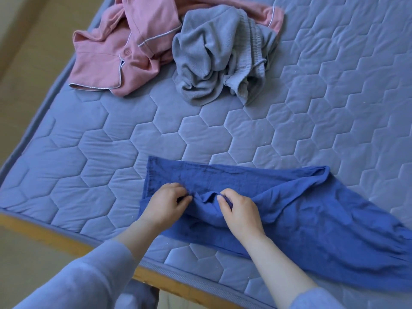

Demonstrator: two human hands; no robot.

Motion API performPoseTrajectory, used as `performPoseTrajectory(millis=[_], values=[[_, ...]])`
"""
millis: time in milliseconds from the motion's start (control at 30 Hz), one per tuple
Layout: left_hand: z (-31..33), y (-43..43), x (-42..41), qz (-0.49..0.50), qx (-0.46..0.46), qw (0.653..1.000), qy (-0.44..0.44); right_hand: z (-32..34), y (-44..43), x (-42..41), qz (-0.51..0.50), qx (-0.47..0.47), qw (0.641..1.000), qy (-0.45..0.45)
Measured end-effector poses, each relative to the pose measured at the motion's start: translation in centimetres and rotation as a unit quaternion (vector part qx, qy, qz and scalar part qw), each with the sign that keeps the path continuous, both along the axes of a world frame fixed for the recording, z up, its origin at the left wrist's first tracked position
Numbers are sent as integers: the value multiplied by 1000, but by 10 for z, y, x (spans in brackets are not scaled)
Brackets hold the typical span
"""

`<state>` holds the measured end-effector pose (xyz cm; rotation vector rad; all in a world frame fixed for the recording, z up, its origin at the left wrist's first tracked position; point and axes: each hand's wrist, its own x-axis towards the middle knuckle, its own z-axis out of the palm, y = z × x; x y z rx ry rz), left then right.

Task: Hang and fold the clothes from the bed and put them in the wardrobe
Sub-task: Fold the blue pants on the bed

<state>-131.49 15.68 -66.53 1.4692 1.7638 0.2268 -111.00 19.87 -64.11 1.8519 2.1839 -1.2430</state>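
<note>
Blue crinkled cotton garment (289, 210) lies spread along the near edge of the bed's lilac hexagon-quilted mattress (111, 157). The left hand (166, 202) and the right hand (239, 211) sit close together on it, each grip pinched on a fold of its cloth. Farther up the mattress, a crumpled pink pyjama top (124, 50) touches a heaped grey knit garment (218, 54).

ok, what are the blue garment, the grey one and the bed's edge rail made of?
The blue garment: likely thin woven cotton or linen, matte; fine crinkles, limp drape. The grey garment: soft textured fabric, perhaps crepe or knit, matte; puckered elastic waistband. The bed's edge rail: seems wood, smooth light-orange finish; grain not discernible.
</note>
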Motion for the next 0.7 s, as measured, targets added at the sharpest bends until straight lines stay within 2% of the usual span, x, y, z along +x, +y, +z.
performPoseTrajectory(millis=[100, 167, 233, 333, 433, 467, 567, 700], values=[[10, 1, -8, 209, -51, 974, -66, 2, 2, -3, -14, 8, 1000, 10], [14, 0, -16, 293, -81, 944, -129, 4, 6, -10, -20, 20, 999, 16], [19, 0, -24, 325, -110, 923, -177, 6, 13, -22, -21, 38, 999, 24], [19, 0, -39, 369, -141, 896, -202, 5, 28, -49, -3, 84, 996, 32], [12, 2, -55, 433, -161, 856, -231, -5, 46, -78, 37, 86, 996, 5], [9, 3, -60, 430, -159, 865, -204, -10, 51, -86, 48, 79, 996, -10], [0, 5, -67, 369, -108, 922, -44, -27, 60, -107, 63, 58, 995, -50], [-13, 9, -72, 332, -40, 940, 68, -42, 63, -116, 63, 40, 993, -87]])
